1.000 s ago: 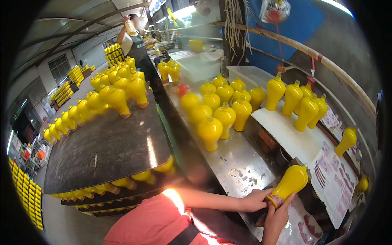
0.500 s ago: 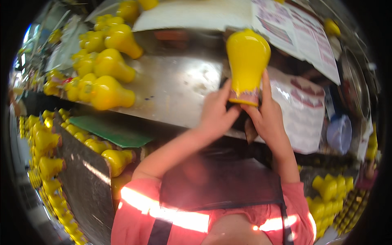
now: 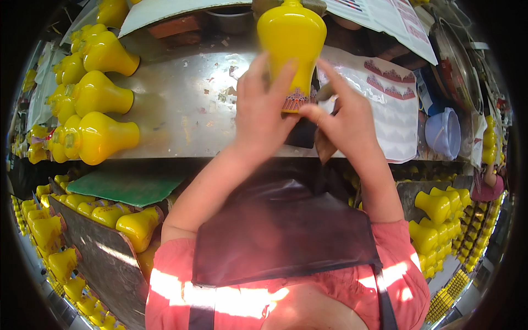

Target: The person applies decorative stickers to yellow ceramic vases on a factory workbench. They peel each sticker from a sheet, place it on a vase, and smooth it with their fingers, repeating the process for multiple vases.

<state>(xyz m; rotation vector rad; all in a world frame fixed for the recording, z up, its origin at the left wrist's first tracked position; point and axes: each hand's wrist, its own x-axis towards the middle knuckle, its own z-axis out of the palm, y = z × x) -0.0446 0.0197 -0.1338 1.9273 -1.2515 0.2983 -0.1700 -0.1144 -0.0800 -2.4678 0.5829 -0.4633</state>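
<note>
A glossy yellow vase (image 3: pixel 291 41) points its narrow neck away from me, its wide shoulder at the far end. Around its base, on my side, runs a red and purple patterned band (image 3: pixel 297 100). My left hand (image 3: pixel 258 110) lies along the vase's left side, fingertips on the yellow surface and thumb by the base. From the right, my right hand (image 3: pixel 349 113) grips the base, thumb at the lower rim and index finger stretched up the side. A brown flat piece (image 3: pixel 324 147) shows under the right palm; whether I hold it cannot be made out.
Several yellow vases (image 3: pixel 104 93) lie at the left of the metal worktop (image 3: pixel 181 104). Sheets of printed patterns (image 3: pixel 379 121) and a lilac bucket (image 3: pixel 443 133) are on the right. A green board (image 3: pixel 129 181) sits below left, near racks of vases; more vases (image 3: pixel 437 231) stand low right.
The vase now appears farther left and higher in view. My left hand has shifted from the base up along its left side; my right hand stays by the base.
</note>
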